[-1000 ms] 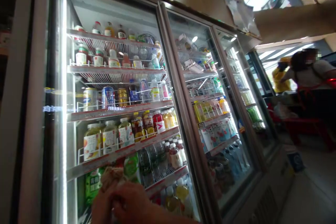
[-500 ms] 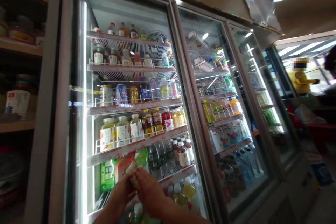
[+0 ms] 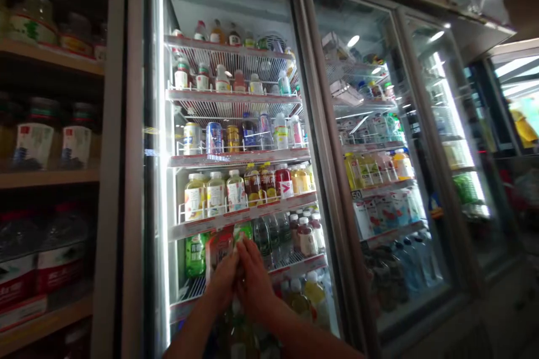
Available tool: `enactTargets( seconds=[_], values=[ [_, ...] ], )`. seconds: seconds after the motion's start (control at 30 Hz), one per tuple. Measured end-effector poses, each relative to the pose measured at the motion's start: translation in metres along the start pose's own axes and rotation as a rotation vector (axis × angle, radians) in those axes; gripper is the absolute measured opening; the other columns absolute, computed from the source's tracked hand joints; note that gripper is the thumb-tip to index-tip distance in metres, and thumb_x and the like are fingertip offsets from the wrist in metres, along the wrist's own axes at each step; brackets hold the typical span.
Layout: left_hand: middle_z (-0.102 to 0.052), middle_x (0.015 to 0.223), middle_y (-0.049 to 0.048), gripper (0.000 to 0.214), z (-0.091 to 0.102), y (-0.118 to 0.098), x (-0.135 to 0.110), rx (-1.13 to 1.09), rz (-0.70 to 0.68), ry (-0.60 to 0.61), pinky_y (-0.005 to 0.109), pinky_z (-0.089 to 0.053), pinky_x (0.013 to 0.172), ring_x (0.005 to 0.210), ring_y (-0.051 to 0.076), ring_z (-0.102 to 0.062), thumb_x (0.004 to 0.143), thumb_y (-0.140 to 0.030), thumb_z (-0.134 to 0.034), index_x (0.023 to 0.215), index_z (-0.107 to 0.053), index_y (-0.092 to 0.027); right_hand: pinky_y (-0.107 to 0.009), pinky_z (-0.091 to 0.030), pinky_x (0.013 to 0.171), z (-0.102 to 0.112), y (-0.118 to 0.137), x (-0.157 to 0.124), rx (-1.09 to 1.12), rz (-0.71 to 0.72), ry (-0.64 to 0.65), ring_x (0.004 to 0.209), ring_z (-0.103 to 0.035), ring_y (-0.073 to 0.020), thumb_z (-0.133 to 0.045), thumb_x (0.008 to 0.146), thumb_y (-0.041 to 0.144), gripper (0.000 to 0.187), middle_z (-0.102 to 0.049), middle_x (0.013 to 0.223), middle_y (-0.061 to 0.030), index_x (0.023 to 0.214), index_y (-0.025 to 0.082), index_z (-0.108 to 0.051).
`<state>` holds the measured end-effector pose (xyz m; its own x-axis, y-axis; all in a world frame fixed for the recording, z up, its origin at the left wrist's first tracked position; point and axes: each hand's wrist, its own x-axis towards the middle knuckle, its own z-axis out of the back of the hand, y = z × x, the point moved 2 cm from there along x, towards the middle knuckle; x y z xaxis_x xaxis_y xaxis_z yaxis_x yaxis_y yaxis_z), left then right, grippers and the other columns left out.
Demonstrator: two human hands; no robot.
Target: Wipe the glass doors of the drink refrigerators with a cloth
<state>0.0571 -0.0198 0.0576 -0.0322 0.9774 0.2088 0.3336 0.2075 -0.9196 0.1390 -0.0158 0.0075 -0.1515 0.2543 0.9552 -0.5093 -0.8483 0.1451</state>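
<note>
My left hand (image 3: 225, 275) and my right hand (image 3: 255, 272) meet at the fingers in front of the drinks fridge (image 3: 306, 95). Both are closed, fingers pressed together; whether something small lies between them I cannot make out. Just behind the fingertips, on a lower shelf, are a green bottle (image 3: 196, 256), a red package (image 3: 219, 244) and another green bottle (image 3: 243, 229), partly hidden. Dark clear bottles (image 3: 261, 241) stand right of my hands. Below my wrists, bottles are dim and blurred.
Juice bottles (image 3: 195, 197) line the shelf above my hands, with cans (image 3: 214, 139) one shelf higher. More glass doors (image 3: 370, 275) continue to the right. A wooden rack (image 3: 46, 179) with jars and bottles stands at left. Someone's yellow clothing (image 3: 524, 126) shows at the far right.
The view has swung left, so the fridge sits further right and more of the wooden rack shows. My hands stay together, slightly higher and further right in the picture.
</note>
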Motion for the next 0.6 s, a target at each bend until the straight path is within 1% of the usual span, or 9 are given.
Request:
enactTargets(
  seconds=[0.1,0.17,0.2,0.27,0.33,0.4,0.47,0.53,0.6],
  values=[
    [-0.068,0.094,0.0078,0.042,-0.008,0.001,0.001,0.007,0.070,0.179,0.032,-0.053,0.074,0.092,0.022,-0.064,0.070,-0.039,-0.064,0.105,-0.062,-0.017,-0.039,-0.041,0.105,-0.002,-0.012,0.006,-0.025,-0.085,-0.101,0.132,-0.039,-0.0205,-0.045,0.080,0.010,0.062,-0.041,0.143,-0.0109,0.141,0.021,-0.036],
    [-0.066,0.107,0.0095,0.042,-0.001,-0.004,0.007,0.200,0.006,0.187,0.036,-0.052,0.082,0.105,0.024,-0.060,0.073,-0.044,-0.059,0.106,-0.062,-0.018,-0.032,-0.045,0.102,0.013,-0.031,0.020,-0.088,-0.023,-0.133,0.124,-0.049,-0.0165,-0.042,0.084,0.011,0.048,-0.051,0.135,-0.0086,0.131,0.023,-0.050],
    [-0.063,0.114,0.0097,0.042,0.008,-0.009,0.012,0.357,-0.103,0.126,0.039,-0.049,0.088,0.112,0.025,-0.056,0.074,-0.044,-0.058,0.107,-0.062,-0.019,-0.030,-0.046,0.099,0.028,-0.044,0.029,-0.141,0.008,-0.158,0.120,-0.052,-0.0151,-0.041,0.086,0.012,0.043,-0.056,0.130,-0.0077,0.125,0.023,-0.055],
    [-0.055,0.128,0.0094,0.041,0.033,-0.022,0.021,0.694,-0.423,-0.075,0.044,-0.039,0.102,0.125,0.026,-0.045,0.075,-0.041,-0.054,0.109,-0.061,-0.019,-0.031,-0.046,0.100,0.068,-0.079,0.049,-0.328,-0.002,-0.278,0.122,-0.051,-0.0158,-0.039,0.086,0.012,0.040,-0.057,0.129,-0.0075,0.119,0.022,-0.060],
    [-0.046,0.137,0.0122,0.046,0.062,-0.031,0.027,0.968,-0.699,-0.297,0.048,-0.029,0.109,0.132,0.029,-0.036,0.077,-0.039,-0.047,0.116,-0.057,-0.016,-0.040,-0.040,0.106,0.106,-0.115,0.063,-0.380,-0.070,-0.353,0.131,-0.040,-0.0194,-0.033,0.086,0.008,0.044,-0.048,0.137,-0.0099,0.121,0.019,-0.058],
    [-0.037,0.143,0.0181,0.053,0.089,-0.031,0.032,1.188,-0.824,-0.424,0.052,-0.027,0.110,0.135,0.033,-0.030,0.080,-0.037,-0.041,0.123,-0.051,-0.009,-0.050,-0.033,0.109,0.126,-0.139,0.066,-0.420,-0.133,-0.397,0.137,-0.028,-0.0239,-0.032,0.084,0.007,0.048,-0.039,0.144,-0.0114,0.128,0.017,-0.051],
    [-0.029,0.147,0.0213,0.056,0.107,-0.023,0.036,1.373,-0.870,-0.446,0.053,-0.028,0.109,0.137,0.035,-0.024,0.080,-0.033,-0.040,0.129,-0.045,-0.005,-0.055,-0.029,0.109,0.118,-0.143,0.057,-0.456,-0.135,-0.369,0.140,-0.020,-0.0286,-0.039,0.084,0.013,0.050,-0.032,0.148,-0.0143,0.133,0.013,-0.045],
    [-0.023,0.149,0.0213,0.059,0.115,-0.013,0.038,1.500,-0.900,-0.426,0.053,-0.027,0.109,0.139,0.036,-0.016,0.080,-0.031,-0.040,0.132,-0.041,-0.005,-0.054,-0.029,0.108,0.091,-0.131,0.039,-0.509,-0.044,-0.237,0.140,-0.017,-0.0313,-0.045,0.083,0.020,0.052,-0.028,0.150,-0.0156,0.135,0.012,-0.043],
    [-0.019,0.151,0.0201,0.060,0.119,-0.006,0.038,1.566,-0.910,-0.431,0.051,-0.027,0.110,0.141,0.035,-0.011,0.080,-0.030,-0.040,0.135,-0.038,-0.006,-0.051,-0.030,0.108,0.065,-0.119,0.020,-0.577,0.078,-0.075,0.141,-0.016,-0.0298,-0.045,0.085,0.022,0.050,-0.029,0.150,-0.0125,0.134,0.016,-0.044]
  ],
)
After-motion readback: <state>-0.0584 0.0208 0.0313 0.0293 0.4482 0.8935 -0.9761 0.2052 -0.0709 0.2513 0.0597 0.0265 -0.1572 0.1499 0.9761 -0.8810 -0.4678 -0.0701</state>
